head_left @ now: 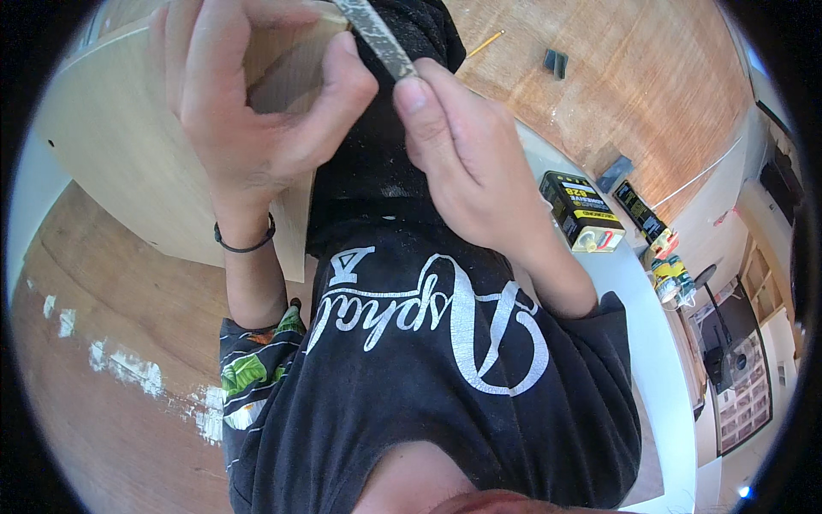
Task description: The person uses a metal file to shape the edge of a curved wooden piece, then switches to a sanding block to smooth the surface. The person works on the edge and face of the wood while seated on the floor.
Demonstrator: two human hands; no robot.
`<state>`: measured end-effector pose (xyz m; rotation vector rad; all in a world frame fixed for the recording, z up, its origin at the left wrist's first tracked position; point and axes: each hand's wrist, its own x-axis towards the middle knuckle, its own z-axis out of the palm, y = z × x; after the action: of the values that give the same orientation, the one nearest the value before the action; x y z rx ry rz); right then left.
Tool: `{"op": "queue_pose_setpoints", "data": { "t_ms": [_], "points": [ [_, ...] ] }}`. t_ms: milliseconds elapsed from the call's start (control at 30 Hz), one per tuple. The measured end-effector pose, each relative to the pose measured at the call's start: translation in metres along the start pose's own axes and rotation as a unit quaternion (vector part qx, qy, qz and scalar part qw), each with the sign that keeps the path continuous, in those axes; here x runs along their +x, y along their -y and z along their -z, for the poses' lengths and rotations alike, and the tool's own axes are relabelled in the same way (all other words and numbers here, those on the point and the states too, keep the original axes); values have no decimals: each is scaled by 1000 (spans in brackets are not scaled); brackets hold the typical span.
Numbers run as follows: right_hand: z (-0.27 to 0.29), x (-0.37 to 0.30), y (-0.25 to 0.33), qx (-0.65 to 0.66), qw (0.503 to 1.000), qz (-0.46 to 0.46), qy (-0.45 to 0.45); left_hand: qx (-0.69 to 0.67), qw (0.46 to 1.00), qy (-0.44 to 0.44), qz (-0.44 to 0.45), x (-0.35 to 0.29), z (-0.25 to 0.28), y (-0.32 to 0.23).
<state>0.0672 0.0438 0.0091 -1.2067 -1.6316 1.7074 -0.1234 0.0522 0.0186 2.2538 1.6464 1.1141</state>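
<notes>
My right hand [462, 146] is closed around a flat metal strip [377, 38] that looks like a file, worn and speckled with pale marks. Thumb on top, it points up and left, its far end cut off by the frame. My left hand [248, 103] is raised in front of a pale curved wooden panel [128, 128], thumb apart from the bent fingers in a C shape. Panel shows through that gap; the upper fingers are partly out of view. The panel's straight edge lies beside my dark-clothed lap [355, 188].
A black and yellow adhesive can [578, 210] stands right of my right forearm, with a second dark can [640, 210] beyond it. A small dark block [556, 63] and a yellow pencil [485, 43] lie on the brown wooden surface [634, 68]. White smears [128, 368] mark the lower-left wood.
</notes>
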Motion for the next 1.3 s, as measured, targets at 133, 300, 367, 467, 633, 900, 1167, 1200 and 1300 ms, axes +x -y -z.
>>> {"op": "queue_pose_setpoints", "data": {
  "t_ms": [133,300,367,467,633,900,1167,1200,1300],
  "points": [
    [12,0,13,-65,997,-16,25,9,1000,1,-1,1,0,-3],
    [18,-3,25,-87,994,-47,41,-28,999,-21,16,2,-4,-5],
    [20,-6,28,-92,992,-73,48,-34,999,-25,30,2,-6,-7],
    [20,-7,34,-95,989,-100,52,-26,999,-22,24,3,-6,-8],
    [14,12,29,-108,992,-57,43,26,1000,-3,-17,5,-3,-6],
    [3,9,10,-23,996,-78,-27,45,999,-8,-9,7,-1,-4],
    [18,-10,15,-29,996,-74,26,51,999,6,3,6,-1,-10],
    [19,-10,15,-33,997,-68,28,48,999,4,5,7,-1,-10],
    [22,-11,19,-56,994,-73,52,28,1000,0,12,7,-2,-10]
  ]
}}
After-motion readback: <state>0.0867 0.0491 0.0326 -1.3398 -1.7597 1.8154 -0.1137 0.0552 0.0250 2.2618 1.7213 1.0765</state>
